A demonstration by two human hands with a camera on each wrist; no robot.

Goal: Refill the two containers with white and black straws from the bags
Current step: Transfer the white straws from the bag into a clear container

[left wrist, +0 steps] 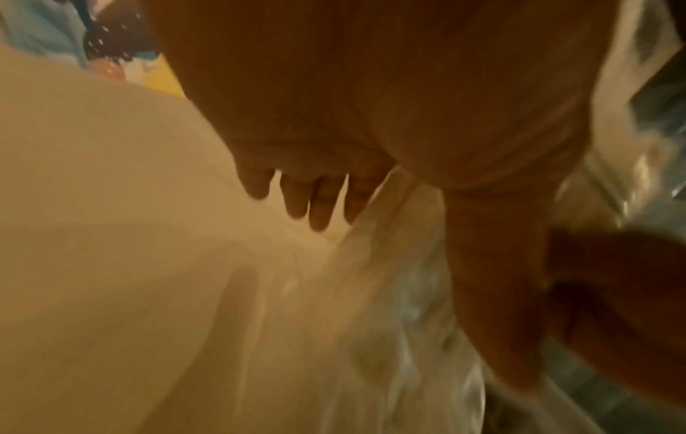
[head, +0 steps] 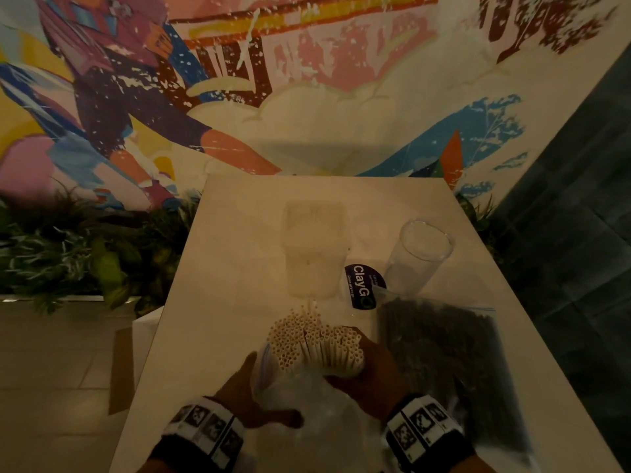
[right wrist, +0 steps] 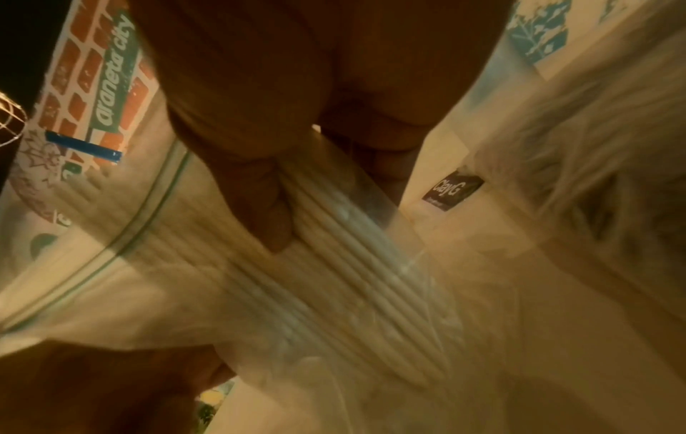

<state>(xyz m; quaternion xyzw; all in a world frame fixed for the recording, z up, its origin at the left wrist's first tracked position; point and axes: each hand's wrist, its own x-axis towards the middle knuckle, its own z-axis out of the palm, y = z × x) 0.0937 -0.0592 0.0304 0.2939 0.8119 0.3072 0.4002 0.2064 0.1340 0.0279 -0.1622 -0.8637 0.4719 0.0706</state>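
Both hands work the clear bag (head: pixel 307 401) at the table's near edge, the right hand (head: pixel 372 377) clasping the white straws (head: pixel 317 339), the left hand (head: pixel 246 387) steadying the plastic with fingers straight, while both containers (the frosted container (head: pixel 316 249) and the clear glass (head: pixel 418 256)) look empty and the black straws (head: pixel 444 353) lie bagged.

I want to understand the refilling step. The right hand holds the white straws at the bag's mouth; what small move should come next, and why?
Probably lift the white straws clear of the clear bag and carry them to the frosted container. The right hand already grips the bundle, the left hand steadies the bag, and that container stands straight ahead.
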